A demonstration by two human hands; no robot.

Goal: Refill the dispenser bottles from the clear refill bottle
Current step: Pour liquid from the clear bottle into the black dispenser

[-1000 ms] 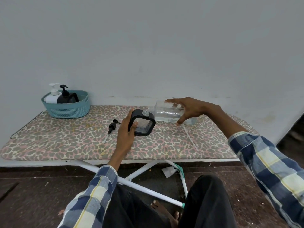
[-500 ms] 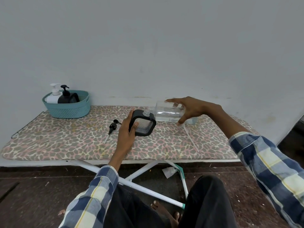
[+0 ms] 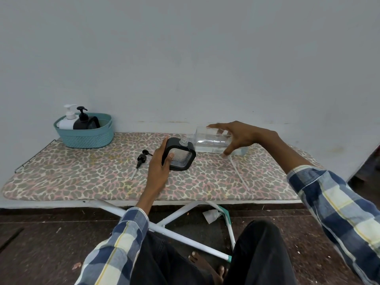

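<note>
At frame centre, the clear refill bottle lies tipped sideways, neck at the mouth of the black dispenser bottle. Right hand grips the refill bottle; left hand grips the dispenser. A pump lies on the worktop just left.

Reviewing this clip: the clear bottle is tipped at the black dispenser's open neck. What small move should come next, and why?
Probably keep the pour steady, tilting slightly further. The right hand holds the clear refill bottle nearly horizontal, mouth at the neck of the black dispenser bottle, which the left hand grips. Liquid remains inside, and the pump head lies off on the board.
</note>
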